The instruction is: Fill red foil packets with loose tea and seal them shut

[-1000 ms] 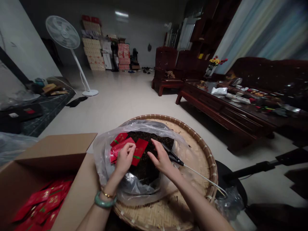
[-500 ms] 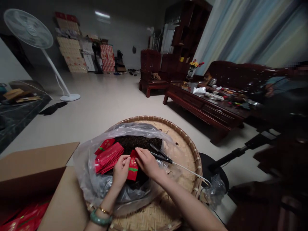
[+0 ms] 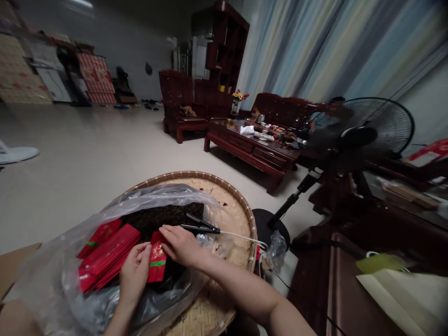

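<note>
A small red packet (image 3: 157, 263) with a green band stands between my two hands, over the dark loose leaves (image 3: 157, 215) in a clear plastic bag (image 3: 45, 280). My left hand (image 3: 135, 270) pinches its left edge near the top. My right hand (image 3: 180, 243) grips its upper right edge, the fingers covering part of it. Left of my left hand lies a stack of flat red packets (image 3: 114, 254), with a loose red packet (image 3: 101, 235) behind it. Just beyond my right hand rests a black hair straightener (image 3: 210, 228) with a white cord, its arms apart.
Under the bag is a round woven bamboo tray (image 3: 241, 205). A black standing fan (image 3: 360, 135) rises at the right, near a dark wooden coffee table (image 3: 245, 147). A cardboard flap (image 3: 17, 266) shows at the lower left. A person (image 3: 329, 116) sits behind the fan.
The view has swung to the right, bringing the black fan's head into sight and most of the white fan out. Both hands keep hold of the packet in much the same pose.
</note>
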The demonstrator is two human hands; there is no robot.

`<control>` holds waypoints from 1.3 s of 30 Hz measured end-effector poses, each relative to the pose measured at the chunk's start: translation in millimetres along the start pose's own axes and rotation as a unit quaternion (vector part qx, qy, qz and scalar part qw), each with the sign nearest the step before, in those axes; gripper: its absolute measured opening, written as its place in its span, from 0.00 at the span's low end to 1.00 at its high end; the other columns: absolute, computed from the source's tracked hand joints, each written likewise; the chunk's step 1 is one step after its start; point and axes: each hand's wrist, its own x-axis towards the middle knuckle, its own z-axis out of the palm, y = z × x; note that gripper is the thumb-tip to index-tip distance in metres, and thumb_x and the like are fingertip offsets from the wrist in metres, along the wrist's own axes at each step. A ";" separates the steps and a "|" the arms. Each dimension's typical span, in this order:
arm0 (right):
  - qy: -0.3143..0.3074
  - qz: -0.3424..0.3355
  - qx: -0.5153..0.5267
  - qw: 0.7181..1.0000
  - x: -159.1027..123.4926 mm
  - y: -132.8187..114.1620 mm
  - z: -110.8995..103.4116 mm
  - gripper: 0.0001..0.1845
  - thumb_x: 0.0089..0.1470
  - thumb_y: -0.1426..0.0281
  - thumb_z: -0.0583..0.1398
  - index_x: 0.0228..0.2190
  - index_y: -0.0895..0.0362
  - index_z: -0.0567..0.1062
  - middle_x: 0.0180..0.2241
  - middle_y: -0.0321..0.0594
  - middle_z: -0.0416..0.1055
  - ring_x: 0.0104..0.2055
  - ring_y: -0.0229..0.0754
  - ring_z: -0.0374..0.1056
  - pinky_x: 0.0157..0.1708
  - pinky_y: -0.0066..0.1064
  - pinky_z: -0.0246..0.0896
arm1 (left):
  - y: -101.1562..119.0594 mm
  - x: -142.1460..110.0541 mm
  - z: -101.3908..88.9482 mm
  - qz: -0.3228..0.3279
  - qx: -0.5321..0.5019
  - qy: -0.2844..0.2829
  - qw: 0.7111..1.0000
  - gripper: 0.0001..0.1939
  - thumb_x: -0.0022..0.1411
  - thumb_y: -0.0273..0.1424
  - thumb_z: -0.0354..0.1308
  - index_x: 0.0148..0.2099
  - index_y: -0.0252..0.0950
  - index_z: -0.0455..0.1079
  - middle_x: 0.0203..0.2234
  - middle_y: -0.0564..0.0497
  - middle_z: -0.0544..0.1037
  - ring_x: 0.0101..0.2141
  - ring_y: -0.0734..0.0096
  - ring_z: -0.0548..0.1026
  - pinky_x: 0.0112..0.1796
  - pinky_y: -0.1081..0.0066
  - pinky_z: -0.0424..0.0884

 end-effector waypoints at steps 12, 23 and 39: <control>0.047 0.042 -0.060 0.996 2.5 3.2 0.4 0.14 0.54 0.59 0.57 0.30 0.57 0.74 0.35 0.43 0.67 0.38 0.43 0.59 0.35 0.31 0.59 | -2.1 0.4 0.4 0.045 0.084 -0.021 0.995 0.24 0.42 0.49 0.59 0.35 0.36 0.69 0.19 0.53 0.76 0.22 0.66 0.75 0.22 0.73 0.70; 0.053 0.005 0.012 0.998 6.3 6.4 2.6 0.04 0.50 0.71 0.57 0.24 0.57 0.68 0.23 0.35 0.70 0.27 0.36 0.61 0.40 0.29 0.59 | -10.9 8.3 -4.0 0.085 0.172 -0.049 0.980 0.25 0.40 0.50 0.60 0.36 0.37 0.75 0.28 0.49 0.81 0.31 0.58 0.78 0.32 0.68 0.74; -0.054 0.236 0.274 0.931 4.6 -1.1 -4.2 0.07 0.50 0.71 0.59 0.34 0.56 0.75 0.28 0.32 0.74 0.28 0.32 0.67 0.27 0.20 0.58 | -9.5 8.0 -8.3 0.061 0.157 -0.021 0.985 0.25 0.36 0.51 0.62 0.32 0.36 0.76 0.29 0.48 0.80 0.34 0.55 0.76 0.42 0.60 0.71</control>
